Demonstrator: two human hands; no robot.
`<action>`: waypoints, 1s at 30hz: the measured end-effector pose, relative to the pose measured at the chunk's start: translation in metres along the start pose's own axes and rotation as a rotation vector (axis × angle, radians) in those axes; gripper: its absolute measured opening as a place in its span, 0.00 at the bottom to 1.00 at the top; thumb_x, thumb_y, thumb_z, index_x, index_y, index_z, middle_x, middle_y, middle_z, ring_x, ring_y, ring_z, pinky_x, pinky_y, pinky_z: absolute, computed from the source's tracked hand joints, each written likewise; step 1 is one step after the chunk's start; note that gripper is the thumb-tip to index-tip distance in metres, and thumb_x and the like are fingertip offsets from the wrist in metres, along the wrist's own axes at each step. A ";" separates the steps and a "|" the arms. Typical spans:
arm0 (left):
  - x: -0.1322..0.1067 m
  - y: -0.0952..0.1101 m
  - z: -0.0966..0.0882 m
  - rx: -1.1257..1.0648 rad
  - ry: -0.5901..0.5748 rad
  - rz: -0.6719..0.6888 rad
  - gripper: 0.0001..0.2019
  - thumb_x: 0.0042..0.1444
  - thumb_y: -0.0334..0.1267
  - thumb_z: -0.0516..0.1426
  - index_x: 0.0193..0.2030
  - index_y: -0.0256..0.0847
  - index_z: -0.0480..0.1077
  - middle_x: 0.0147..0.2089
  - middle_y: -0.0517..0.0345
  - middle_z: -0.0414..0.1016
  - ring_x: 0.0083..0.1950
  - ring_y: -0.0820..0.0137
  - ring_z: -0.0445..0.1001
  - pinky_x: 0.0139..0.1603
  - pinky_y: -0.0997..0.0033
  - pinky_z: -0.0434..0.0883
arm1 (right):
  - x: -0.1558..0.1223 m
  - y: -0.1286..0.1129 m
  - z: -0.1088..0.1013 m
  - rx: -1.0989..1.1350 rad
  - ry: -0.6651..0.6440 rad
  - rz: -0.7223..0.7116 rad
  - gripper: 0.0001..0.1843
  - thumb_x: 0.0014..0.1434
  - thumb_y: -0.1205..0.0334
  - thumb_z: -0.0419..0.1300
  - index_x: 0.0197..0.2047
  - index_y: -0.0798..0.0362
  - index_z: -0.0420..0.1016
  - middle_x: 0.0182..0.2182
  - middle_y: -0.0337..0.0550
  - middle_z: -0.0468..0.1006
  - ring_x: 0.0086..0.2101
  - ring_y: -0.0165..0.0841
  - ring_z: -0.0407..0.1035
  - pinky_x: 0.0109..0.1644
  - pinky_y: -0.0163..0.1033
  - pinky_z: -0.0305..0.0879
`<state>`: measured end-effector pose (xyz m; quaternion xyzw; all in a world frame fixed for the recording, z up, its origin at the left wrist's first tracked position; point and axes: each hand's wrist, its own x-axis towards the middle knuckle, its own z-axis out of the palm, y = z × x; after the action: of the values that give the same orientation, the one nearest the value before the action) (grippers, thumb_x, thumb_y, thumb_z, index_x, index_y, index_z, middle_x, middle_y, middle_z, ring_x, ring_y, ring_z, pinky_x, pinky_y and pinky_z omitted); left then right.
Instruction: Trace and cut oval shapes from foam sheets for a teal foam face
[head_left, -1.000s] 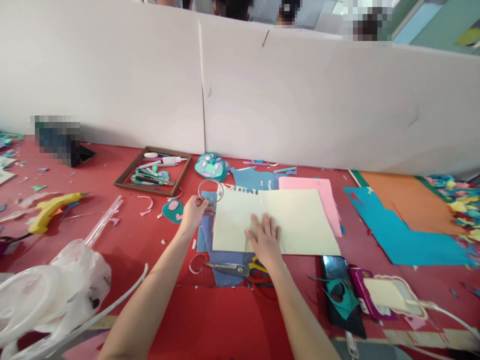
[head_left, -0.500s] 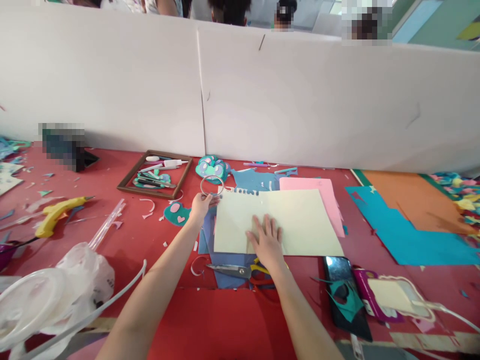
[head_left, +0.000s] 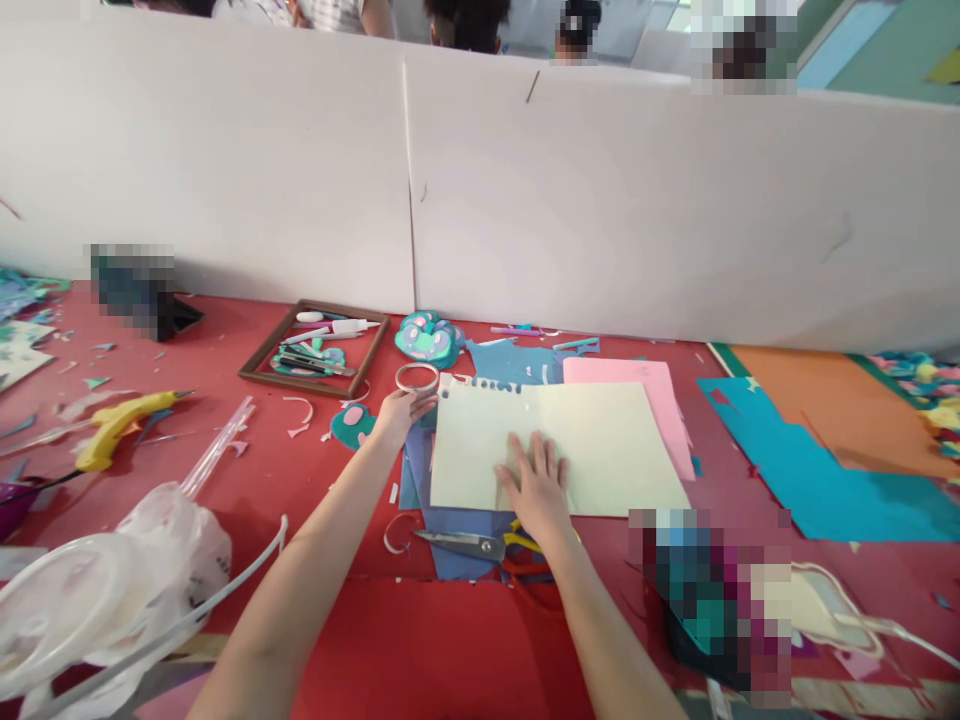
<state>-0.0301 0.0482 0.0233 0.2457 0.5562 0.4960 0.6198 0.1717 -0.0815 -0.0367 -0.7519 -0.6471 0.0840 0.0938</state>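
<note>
My left hand pinches a thin, pale ring at the upper left corner of a cream sheet. The ring lies nearly flat, tilted back. My right hand rests with fingers spread on the sheet's lower middle. Small holes and a ragged strip mark the sheet's top left edge. Scissors with yellow and red handles lie below the sheet, partly hidden by my right wrist, over blue foam pieces. Left of my left hand is a teal cut-out with pink spots.
A brown frame holding pens and cutters lies back left, beside a layered teal shape. A yellow glue gun and plastic bag are left. Pink, blue and orange sheets lie right. A white partition stands behind.
The ring in my left hand has tipped from standing upright to nearly flat. My right hand stays on the cream sheet. The view has shifted slightly.
</note>
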 end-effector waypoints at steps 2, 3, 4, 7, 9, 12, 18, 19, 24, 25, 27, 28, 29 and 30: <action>-0.001 0.002 0.000 -0.001 -0.001 0.006 0.08 0.55 0.23 0.51 0.37 0.32 0.70 0.37 0.44 0.81 0.35 0.70 0.81 0.45 0.71 0.77 | 0.000 0.000 0.000 0.003 -0.001 -0.002 0.32 0.67 0.47 0.43 0.70 0.50 0.51 0.70 0.55 0.46 0.68 0.51 0.40 0.67 0.62 0.40; -0.002 0.003 0.000 0.002 -0.001 0.010 0.09 0.55 0.24 0.51 0.40 0.32 0.70 0.37 0.44 0.81 0.35 0.70 0.81 0.44 0.71 0.77 | 0.000 0.000 0.001 0.005 0.002 -0.002 0.32 0.67 0.47 0.43 0.70 0.49 0.51 0.70 0.54 0.46 0.68 0.51 0.40 0.67 0.62 0.39; -0.003 0.003 0.000 0.008 0.000 0.012 0.12 0.55 0.24 0.51 0.45 0.32 0.68 0.37 0.45 0.81 0.34 0.70 0.81 0.43 0.72 0.77 | 0.000 0.000 0.001 0.006 0.006 -0.003 0.32 0.67 0.47 0.43 0.70 0.49 0.50 0.70 0.54 0.46 0.68 0.50 0.40 0.67 0.62 0.39; -0.007 0.005 0.002 0.043 0.005 0.031 0.25 0.56 0.27 0.52 0.62 0.34 0.57 0.35 0.51 0.81 0.33 0.70 0.81 0.41 0.71 0.77 | 0.000 0.000 0.002 -0.005 0.010 -0.004 0.32 0.67 0.47 0.43 0.70 0.49 0.50 0.70 0.54 0.47 0.68 0.50 0.40 0.67 0.62 0.39; -0.012 0.006 0.004 0.094 -0.004 0.059 0.30 0.57 0.27 0.51 0.67 0.37 0.49 0.34 0.55 0.81 0.31 0.71 0.80 0.40 0.70 0.76 | 0.000 0.000 0.001 -0.020 0.008 -0.004 0.32 0.67 0.47 0.43 0.70 0.49 0.50 0.70 0.54 0.47 0.68 0.50 0.41 0.67 0.61 0.40; -0.021 0.005 0.002 0.287 -0.027 0.138 0.29 0.56 0.28 0.49 0.66 0.39 0.53 0.36 0.55 0.80 0.27 0.73 0.77 0.37 0.69 0.75 | -0.001 -0.001 0.000 -0.038 0.007 0.004 0.32 0.67 0.48 0.44 0.70 0.50 0.51 0.70 0.54 0.48 0.68 0.50 0.41 0.67 0.60 0.40; -0.049 -0.001 -0.023 0.975 0.126 0.608 0.14 0.56 0.33 0.52 0.47 0.42 0.73 0.48 0.51 0.74 0.47 0.64 0.74 0.51 0.64 0.70 | -0.001 -0.002 -0.001 -0.039 0.009 -0.003 0.32 0.67 0.48 0.43 0.71 0.50 0.50 0.70 0.55 0.48 0.68 0.50 0.42 0.67 0.61 0.40; -0.053 -0.001 -0.027 1.058 0.153 0.652 0.15 0.56 0.33 0.52 0.48 0.42 0.73 0.50 0.50 0.73 0.51 0.62 0.72 0.54 0.62 0.69 | -0.001 -0.002 -0.001 -0.041 0.003 0.000 0.32 0.67 0.48 0.44 0.71 0.50 0.50 0.70 0.55 0.47 0.68 0.51 0.42 0.67 0.61 0.40; -0.056 -0.003 -0.046 1.364 0.220 0.644 0.16 0.56 0.33 0.53 0.50 0.44 0.74 0.51 0.47 0.73 0.55 0.54 0.68 0.55 0.55 0.66 | 0.000 0.001 0.002 -0.024 -0.015 0.005 0.32 0.67 0.47 0.43 0.71 0.49 0.49 0.71 0.55 0.45 0.68 0.50 0.40 0.67 0.61 0.39; -0.055 -0.004 -0.048 1.389 0.208 0.639 0.16 0.56 0.33 0.53 0.49 0.44 0.75 0.50 0.47 0.73 0.54 0.54 0.68 0.54 0.55 0.66 | 0.000 0.002 0.002 -0.016 -0.013 0.006 0.32 0.67 0.47 0.43 0.71 0.49 0.50 0.71 0.54 0.45 0.68 0.50 0.40 0.67 0.62 0.39; -0.053 -0.005 -0.050 1.400 0.140 0.649 0.15 0.57 0.32 0.52 0.47 0.43 0.76 0.46 0.47 0.74 0.51 0.56 0.70 0.52 0.56 0.67 | 0.000 0.002 0.003 -0.010 -0.011 0.008 0.32 0.67 0.46 0.43 0.70 0.49 0.50 0.71 0.54 0.45 0.68 0.50 0.40 0.67 0.62 0.39; -0.053 -0.006 -0.051 1.396 0.096 0.661 0.16 0.57 0.31 0.52 0.46 0.43 0.77 0.45 0.47 0.75 0.49 0.57 0.71 0.52 0.57 0.67 | 0.000 0.002 0.002 -0.012 -0.013 0.010 0.32 0.67 0.46 0.43 0.70 0.49 0.50 0.71 0.54 0.45 0.68 0.50 0.40 0.67 0.62 0.39; -0.053 -0.007 -0.052 1.393 0.052 0.676 0.16 0.57 0.31 0.51 0.45 0.44 0.78 0.45 0.48 0.75 0.48 0.58 0.71 0.51 0.58 0.67 | 0.000 0.002 0.001 -0.016 -0.016 0.014 0.32 0.67 0.47 0.43 0.70 0.49 0.51 0.70 0.55 0.46 0.68 0.50 0.40 0.67 0.61 0.39; -0.054 -0.009 -0.053 1.395 0.008 0.689 0.17 0.56 0.29 0.50 0.44 0.45 0.78 0.46 0.49 0.76 0.49 0.59 0.72 0.51 0.59 0.67 | 0.000 0.001 0.000 -0.021 -0.019 0.018 0.32 0.67 0.47 0.44 0.70 0.49 0.51 0.70 0.55 0.46 0.68 0.50 0.40 0.67 0.60 0.39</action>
<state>-0.0703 -0.0157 0.0261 0.7363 0.6340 0.1970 0.1308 0.1731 -0.0819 -0.0372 -0.7579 -0.6419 0.0851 0.0788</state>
